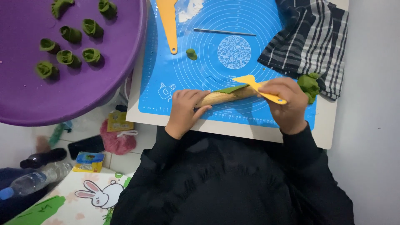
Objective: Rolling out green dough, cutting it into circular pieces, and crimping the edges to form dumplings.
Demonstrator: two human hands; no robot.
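I'm looking down on a big round purple plastic tray (pixel 83 96) parked left, keeping seven folded green dough pieces (pixel 66 57) clear of the blue silicone pastry mat (pixel 200 58). Across the mat's near edge lies a wooden rolling pin (pixel 223 97); my left hand (pixel 183 110) curls its fingers over one end, steadying it, while my right hand (pixel 285 104) pinches a yellow plastic scraper (pixel 256 85) against the green dough sheet (pixel 231 88) clinging there.

Bare blue mat (pixel 196 75) lies open between purple tray (pixel 125 62) and checked cloth (pixel 308 37).
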